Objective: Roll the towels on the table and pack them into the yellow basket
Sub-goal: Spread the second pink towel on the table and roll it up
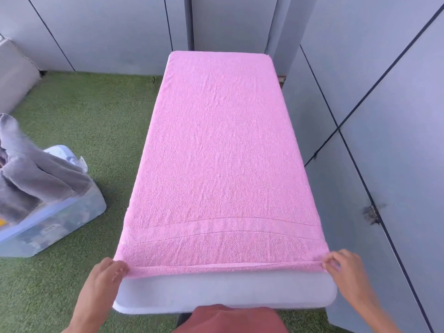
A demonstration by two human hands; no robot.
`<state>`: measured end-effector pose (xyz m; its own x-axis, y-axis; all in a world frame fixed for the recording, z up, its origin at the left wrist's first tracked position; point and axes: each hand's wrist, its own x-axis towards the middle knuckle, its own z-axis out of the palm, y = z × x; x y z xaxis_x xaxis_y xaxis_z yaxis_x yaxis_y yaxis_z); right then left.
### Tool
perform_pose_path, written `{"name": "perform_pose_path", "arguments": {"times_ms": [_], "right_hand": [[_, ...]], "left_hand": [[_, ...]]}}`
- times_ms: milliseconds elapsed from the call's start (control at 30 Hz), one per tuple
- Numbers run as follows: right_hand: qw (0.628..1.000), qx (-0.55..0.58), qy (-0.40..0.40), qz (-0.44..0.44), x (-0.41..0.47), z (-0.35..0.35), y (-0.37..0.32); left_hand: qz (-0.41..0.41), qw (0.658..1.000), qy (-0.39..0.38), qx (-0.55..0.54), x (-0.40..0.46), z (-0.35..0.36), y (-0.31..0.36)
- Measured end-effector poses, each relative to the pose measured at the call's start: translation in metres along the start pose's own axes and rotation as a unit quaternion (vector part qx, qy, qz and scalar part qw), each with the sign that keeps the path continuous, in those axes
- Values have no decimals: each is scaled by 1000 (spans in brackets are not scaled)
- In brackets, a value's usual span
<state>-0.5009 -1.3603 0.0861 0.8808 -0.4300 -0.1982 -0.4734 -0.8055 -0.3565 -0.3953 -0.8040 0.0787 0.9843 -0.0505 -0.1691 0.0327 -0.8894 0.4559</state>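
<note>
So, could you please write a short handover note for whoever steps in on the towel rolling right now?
Left hand pinches the near left corner of the pink terry towel; right hand pinches the near right corner.
The towel lies flat along the white padded table, its near edge just turned over.
Grey towels hang over a clear plastic bin on the floor, left.
Rolling barely begun; no yellow basket in view.

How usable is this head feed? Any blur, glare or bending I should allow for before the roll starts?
Head view: even, soft light, no glare or hard shadows on the pink towel. Wide-angle bending curves the table near edge and the wall panel lines. Both hands, left hand and right hand, show slight motion blur at the fingers while pinching the towel's near corners. The weave in the middle reads sharp.
</note>
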Motion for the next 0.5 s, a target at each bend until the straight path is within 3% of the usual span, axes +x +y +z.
{"name": "perform_pose_path", "arguments": {"times_ms": [67,167,367,500], "right_hand": [[999,-11,5,-42,-13,12,-2],[999,-4,6,-51,-29,20,1],[998,-20,0,-67,-14,16,6],[995,-40,16,-85,-4,15,7]], "left_hand": [[58,997,25,50,-14,13,-4],[82,992,52,87,-26,27,-10],[69,992,46,95,-12,21,0],[14,996,22,83,1,12,5]]}}
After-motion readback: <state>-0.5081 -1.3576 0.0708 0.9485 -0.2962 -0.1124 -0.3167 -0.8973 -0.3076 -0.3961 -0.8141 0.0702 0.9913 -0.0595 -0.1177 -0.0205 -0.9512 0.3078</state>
